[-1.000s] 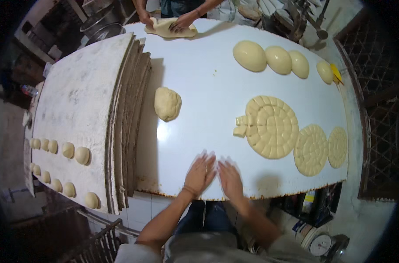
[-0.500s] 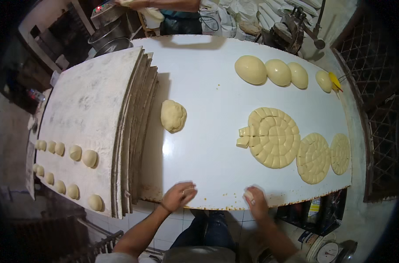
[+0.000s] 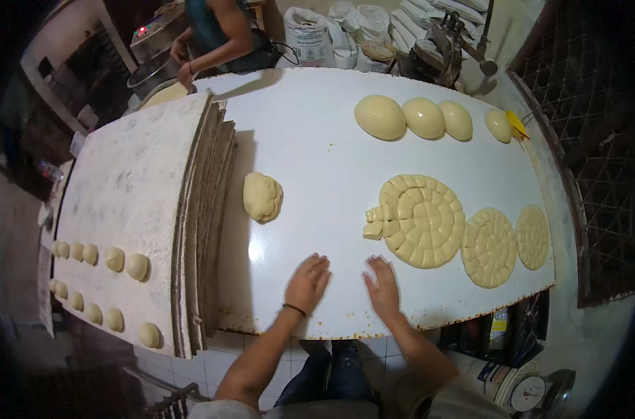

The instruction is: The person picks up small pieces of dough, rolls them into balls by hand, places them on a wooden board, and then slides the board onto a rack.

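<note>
My left hand [image 3: 308, 283], with a dark band at the wrist, lies palm down over the front of the white table [image 3: 317, 209], its fingers stretched out. Palm down too, a short way to its right, is my right hand [image 3: 382, 286], fingers straight and thumb apart. Whatever may lie under either palm is hidden. To the right, a flat dough disc [image 3: 426, 220] is scored into rings of small pieces. Two cut dough pieces [image 3: 373, 223] sit at its left edge, nearest my right hand. A rough lump of dough [image 3: 262, 197] rests beyond my left hand.
Stacked floury boards [image 3: 132, 181] stand at left, carrying two rows of dough balls [image 3: 137, 267]. Two more scored discs [image 3: 489, 246] lie at right. Smooth dough mounds [image 3: 380, 117] and a yellow scraper [image 3: 517, 125] are at the far side. Another person [image 3: 223, 35] works beside a metal bowl [image 3: 153, 75].
Both my hands have moved forward onto the table, fingers straightened from a curled pose; a pale bit seen at my right fingers is now out of sight. The other person has shifted left.
</note>
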The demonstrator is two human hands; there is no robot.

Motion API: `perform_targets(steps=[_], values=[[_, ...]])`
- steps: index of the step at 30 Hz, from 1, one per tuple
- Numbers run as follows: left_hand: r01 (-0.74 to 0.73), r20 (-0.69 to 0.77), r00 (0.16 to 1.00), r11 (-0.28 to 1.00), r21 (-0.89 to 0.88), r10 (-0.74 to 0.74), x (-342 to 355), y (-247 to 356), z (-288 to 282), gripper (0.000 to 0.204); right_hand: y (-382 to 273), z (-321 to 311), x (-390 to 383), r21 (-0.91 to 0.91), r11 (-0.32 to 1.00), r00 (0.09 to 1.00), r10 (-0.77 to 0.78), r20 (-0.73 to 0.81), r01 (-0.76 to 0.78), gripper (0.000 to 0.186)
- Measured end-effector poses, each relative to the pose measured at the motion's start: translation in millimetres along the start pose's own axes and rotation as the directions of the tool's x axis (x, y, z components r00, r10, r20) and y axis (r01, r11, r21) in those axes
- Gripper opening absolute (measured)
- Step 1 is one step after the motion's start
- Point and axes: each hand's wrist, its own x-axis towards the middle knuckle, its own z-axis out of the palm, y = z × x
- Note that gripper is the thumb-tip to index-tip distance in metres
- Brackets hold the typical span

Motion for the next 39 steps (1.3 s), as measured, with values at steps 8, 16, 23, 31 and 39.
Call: perform_targets(steps=[8, 16, 23, 31, 39], values=[[-0.055, 0.079, 0.995, 0.998, 0.039, 0.052, -9.5, -12.5, -33.0, 0.022, 32.6, -43.9, -17.1, -0.164, 0.986, 0.999, 0.015, -0.043, -0.022, 0.031], [-0.073, 0.238, 0.969, 0.997, 0.038, 0.062, -66.1, -41.8, -37.4, 0.025, 48.1, -56.7, -74.3, -0.119, 0.99, 0.989, -0.055, 0.137, 0.072, 0.036], [-0.062, 0.078, 0.995, 0.998, 0.003, 0.062, -39.7, -5.8, -0.3, 0.024, 16.5, -5.0, -53.2, -0.097, 0.986, 0.978, -0.121, 0.172, 0.139, 0.035], [-0.07, -0.131, 0.988, 0.992, 0.104, 0.083, 16.4, 2.6, 5.9, 0.018, 10.4, -8.1, -1.6, -0.126, 0.99, 0.998, -0.056, 0.019, 0.058, 0.028], [0.069, 0.039, 0.997, 0.99, -0.119, -0.065, -24.4, -18.8, -22.8, 0.021, 35.9, -51.1, -24.5, -0.135, 0.991, 1.0, 0.006, 0.031, -0.001, 0.037]])
